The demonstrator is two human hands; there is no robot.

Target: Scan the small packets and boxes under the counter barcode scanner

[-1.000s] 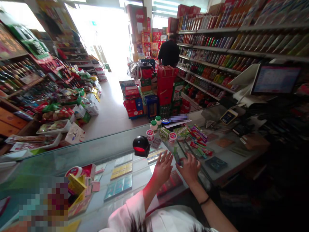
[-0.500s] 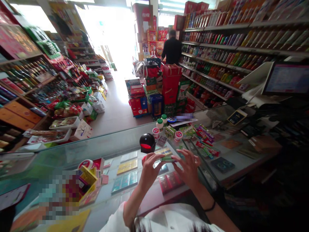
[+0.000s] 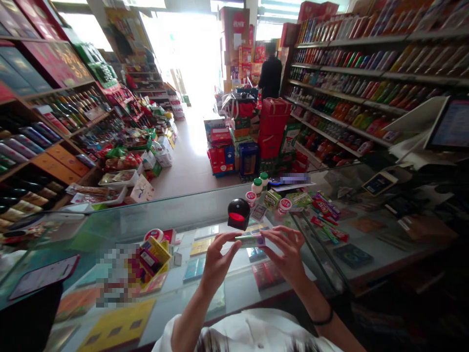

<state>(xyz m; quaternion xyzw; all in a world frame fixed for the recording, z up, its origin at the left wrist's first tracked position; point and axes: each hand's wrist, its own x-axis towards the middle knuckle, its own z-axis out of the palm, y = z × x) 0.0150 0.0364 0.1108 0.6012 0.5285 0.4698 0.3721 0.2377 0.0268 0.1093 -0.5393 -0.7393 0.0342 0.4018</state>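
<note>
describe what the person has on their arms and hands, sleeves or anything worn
Both hands, left hand and right hand, are bare: no gloves, no rings visible. A thin dark band circles the right wrist. The forearms are uncovered; a white sleeve ends near the left elbow.

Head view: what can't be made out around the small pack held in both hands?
- Pack: its print is too small and blurred; the left hand and right hand cover its ends.
- Items left of the display box on the counter: pixelated.
- Paper behind the jars: pixelated.
- Monitor: cut off by the right edge.
- Person in the aisle: distant, face blurred.
</note>
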